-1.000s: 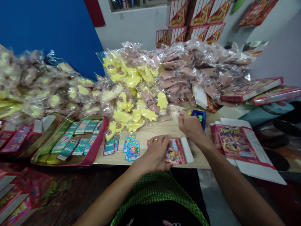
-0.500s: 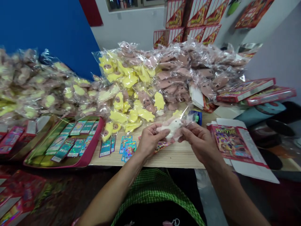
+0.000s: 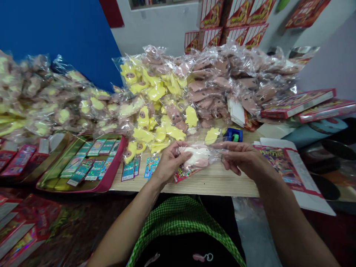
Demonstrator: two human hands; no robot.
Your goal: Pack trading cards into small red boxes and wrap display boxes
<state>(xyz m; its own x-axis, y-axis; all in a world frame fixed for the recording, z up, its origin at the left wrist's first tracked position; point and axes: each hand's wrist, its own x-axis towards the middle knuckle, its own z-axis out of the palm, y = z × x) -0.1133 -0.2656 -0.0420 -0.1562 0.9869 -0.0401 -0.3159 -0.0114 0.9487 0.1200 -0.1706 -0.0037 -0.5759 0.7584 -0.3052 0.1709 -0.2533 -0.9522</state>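
A small white toy [image 3: 200, 155] lies inside a clear plastic bag above the front of the wooden table [image 3: 217, 183]. My left hand [image 3: 171, 160] pinches the bag and toy from the left, thumb on top. At the bag's right end, my right hand [image 3: 242, 157] pinches the clear plastic between thumb and forefinger. A red card packet [image 3: 182, 174] lies under the bag. Just behind are a yellow toy [image 3: 212, 135] and a blue tape dispenser [image 3: 234, 135]. Blue cards [image 3: 150, 167] rest left of my left hand.
Heaps of bagged pink toys [image 3: 211, 92] and yellow toys [image 3: 167, 126] cover the table's back. A pink-rimmed tray [image 3: 115, 163] with cards stands left. An opened box [image 3: 289, 167] and stacked boxes [image 3: 303, 102] lie right.
My right hand has moved right, away from the toy, drawing the bag's end out straight. The toy now lies flatter and more level. The view has shifted slightly.
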